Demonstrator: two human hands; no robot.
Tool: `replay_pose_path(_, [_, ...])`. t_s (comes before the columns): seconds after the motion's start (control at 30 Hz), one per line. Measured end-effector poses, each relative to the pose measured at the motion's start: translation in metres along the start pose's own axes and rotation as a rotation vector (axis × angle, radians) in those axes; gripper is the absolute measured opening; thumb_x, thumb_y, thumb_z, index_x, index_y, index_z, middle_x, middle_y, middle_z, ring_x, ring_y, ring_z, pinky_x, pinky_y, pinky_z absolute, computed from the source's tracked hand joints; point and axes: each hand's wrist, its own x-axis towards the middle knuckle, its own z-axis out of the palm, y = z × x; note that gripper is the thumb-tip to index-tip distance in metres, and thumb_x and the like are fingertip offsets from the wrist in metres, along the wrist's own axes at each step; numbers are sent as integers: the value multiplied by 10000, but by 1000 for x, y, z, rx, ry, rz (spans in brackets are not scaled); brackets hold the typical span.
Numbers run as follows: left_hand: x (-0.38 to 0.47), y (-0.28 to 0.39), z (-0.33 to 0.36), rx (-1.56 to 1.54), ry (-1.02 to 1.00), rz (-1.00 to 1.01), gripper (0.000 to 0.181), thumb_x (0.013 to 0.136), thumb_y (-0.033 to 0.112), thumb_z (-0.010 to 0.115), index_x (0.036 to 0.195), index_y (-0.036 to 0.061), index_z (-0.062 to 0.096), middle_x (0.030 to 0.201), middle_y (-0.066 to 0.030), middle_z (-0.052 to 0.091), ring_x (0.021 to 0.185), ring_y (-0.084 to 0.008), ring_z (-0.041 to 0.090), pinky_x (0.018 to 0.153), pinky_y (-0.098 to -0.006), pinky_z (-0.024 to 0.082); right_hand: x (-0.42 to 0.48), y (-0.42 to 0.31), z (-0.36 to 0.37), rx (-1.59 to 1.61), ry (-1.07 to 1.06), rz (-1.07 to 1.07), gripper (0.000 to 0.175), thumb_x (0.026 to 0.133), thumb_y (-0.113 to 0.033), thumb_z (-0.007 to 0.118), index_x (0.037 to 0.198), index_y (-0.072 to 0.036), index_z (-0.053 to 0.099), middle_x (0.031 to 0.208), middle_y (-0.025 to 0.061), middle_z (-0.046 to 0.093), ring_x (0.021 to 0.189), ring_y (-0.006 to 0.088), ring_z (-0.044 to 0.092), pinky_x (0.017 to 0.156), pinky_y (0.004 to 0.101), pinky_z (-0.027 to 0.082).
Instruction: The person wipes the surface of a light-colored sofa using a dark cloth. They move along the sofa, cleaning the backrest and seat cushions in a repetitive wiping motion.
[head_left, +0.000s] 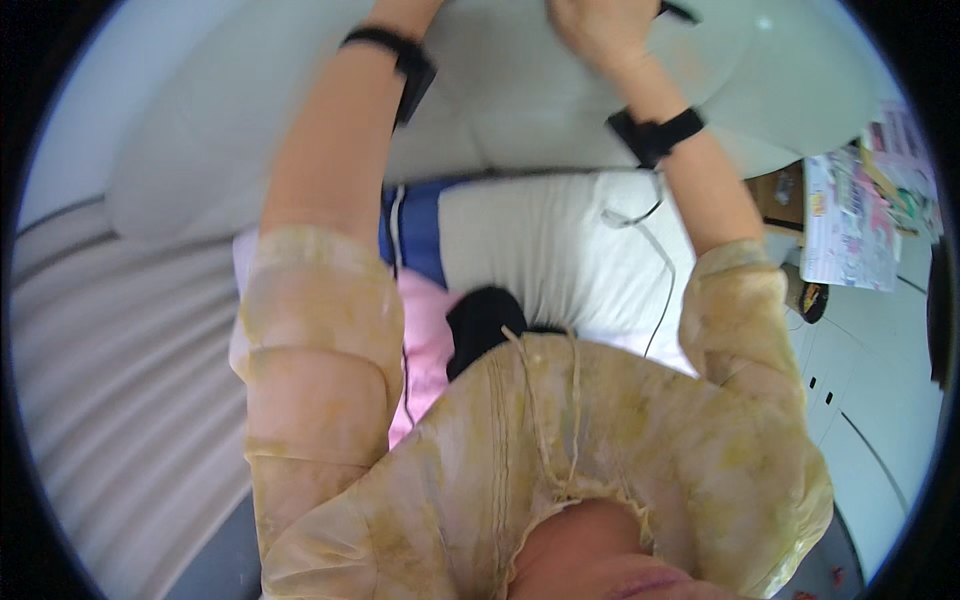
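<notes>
Both arms reach toward the top edge over a pale grey padded headboard or backrest (517, 97). My left hand lies beyond the top edge; only the wrist and a black strap (409, 71) with a small box show. My right hand (604, 26) is blurred and partly cut off by the top edge, close to the padded surface. Beside it is a dark, thin thing (679, 11); whether the hand holds it cannot be told. A second black strap (652, 135) circles the right forearm. Below the backrest lie white fabric (592, 240) and blue fabric (420, 225).
A thin cable (664, 255) runs over the white fabric. Pink fabric (424, 330) and a black cloth-like thing (487, 322) lie nearer me. Pleated grey curtain (127, 337) hangs at left. At right are printed papers (847, 217), a dark container (812, 300) and white cabinets (862, 360).
</notes>
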Motion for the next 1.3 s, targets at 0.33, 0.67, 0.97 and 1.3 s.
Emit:
replay_pose_path(0.33, [14,10,19,-28,-29,-67,371,992,305,523,1323,210,660,1327,-33,665,1245,-257,574,1074,-504,382,-31,123,-68,-248,-295,-196,653,806,-122,708,1398,-375,600,1439,-57,580,1358,188,492,1176,474,320])
replay_pose_path(0.67, [16,15,12,6,-182,-130,463,1019,338,489,1459,213,555,1459,-54,576,1367,-282,492,1145,-576,303,49,46,-16,-22,-123,225,410,753,-102,659,1145,-191,734,1281,28,680,1229,303,580,1039,477,454])
replay_pose_path(0.97, [14,10,9,-82,-105,-111,430,989,326,538,1383,175,626,1415,-65,612,1343,-279,511,1130,-562,323,41,69,-36,-264,-340,-15,498,877,-166,712,1353,-291,633,1443,-21,588,1384,232,499,1114,542,379])
replay_pose_path(1.3, [11,8,10,-132,-101,-151,420,1005,347,521,1369,175,636,1396,-80,631,1325,-294,528,1149,-566,310,56,162,-98,-276,-283,706,296,936,-367,658,1028,-114,779,1202,100,692,1140,322,622,988,539,471])
